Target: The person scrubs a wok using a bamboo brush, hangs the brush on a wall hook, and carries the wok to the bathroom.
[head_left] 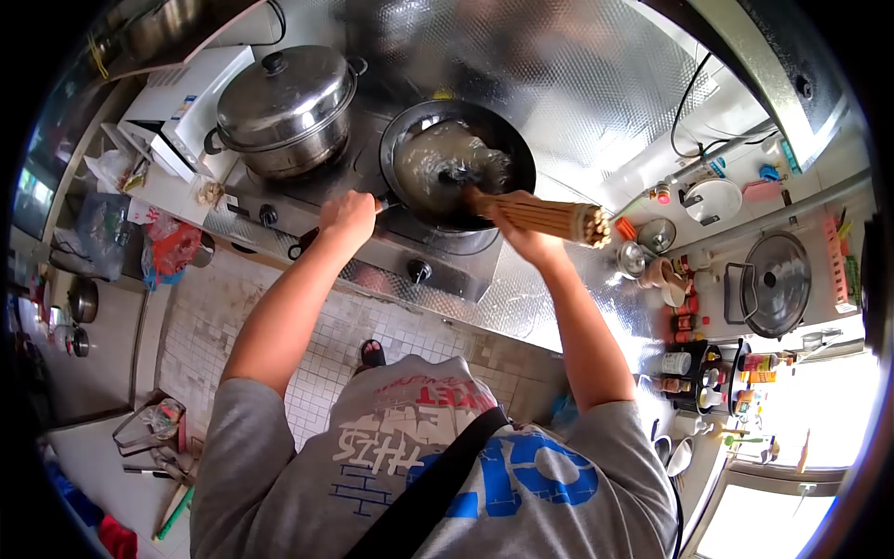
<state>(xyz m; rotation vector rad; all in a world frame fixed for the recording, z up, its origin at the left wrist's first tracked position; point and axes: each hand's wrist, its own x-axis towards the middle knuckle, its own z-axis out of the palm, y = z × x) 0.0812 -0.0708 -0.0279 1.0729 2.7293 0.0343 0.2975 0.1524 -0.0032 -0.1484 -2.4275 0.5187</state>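
A black wok point(524, 154) sits on the stove, with cloudy, rippling water point(426, 168) inside. My left hand point(348, 220) is closed around the wok's long handle point(385, 202), on the near left side of the pan. In my right hand point(533, 240) is a bamboo wok brush point(549, 218), a thick bundle of thin sticks. Its far end reaches down into the wok, where the tips are blurred and partly under the water. The butt of the brush points right, past my fingers.
A lidded steel steamer pot point(287, 112) stands left of the wok. Stove knobs point(419, 271) line the front edge. On the right are a pot lid point(776, 279), sauce bottles point(687, 321) and a rack of seasonings point(712, 373). Plastic bags point(172, 244) hang at left.
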